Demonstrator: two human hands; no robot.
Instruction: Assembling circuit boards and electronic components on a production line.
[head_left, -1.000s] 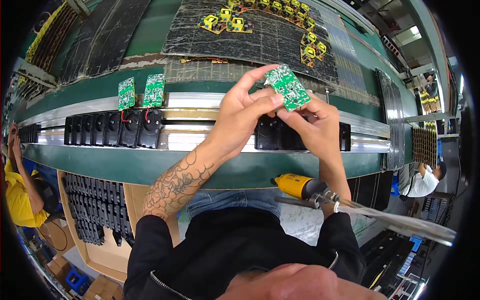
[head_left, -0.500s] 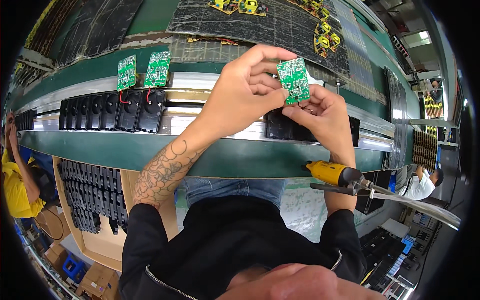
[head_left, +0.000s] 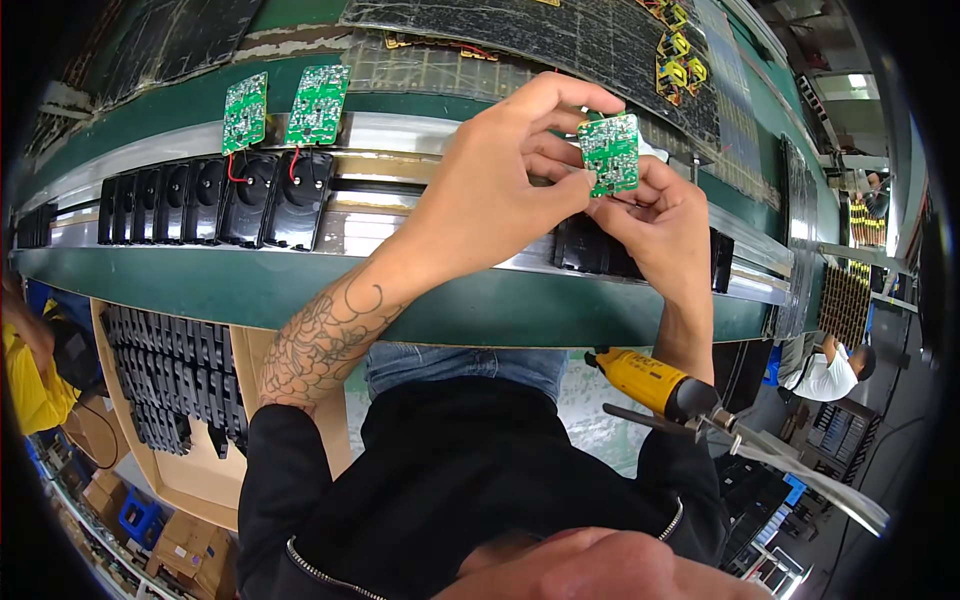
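Note:
A green circuit board with silvery solder points is held up over the bench. My left hand grips its left side, thumb low and fingers curled at the upper edge. Closed fingers of my right hand meet at the board's lower right edge; whether they pinch the board or a wire there is hidden. Beneath that hand, black plastic shells rest on the metal rail. To the left, two more boards lean behind a row of black shells, joined to them by red wires.
A yellow power screwdriver hangs at the right, beside my forearm. Left of me, a cardboard box holds stacked black casings. Boards with yellow parts lie on a dark mat at the back. Other people are at far left and far right.
Both hands have shifted slightly right and up with the circuit board. The wire visible below the board earlier no longer shows. The view has shifted, and the screwdriver sits lower in it.

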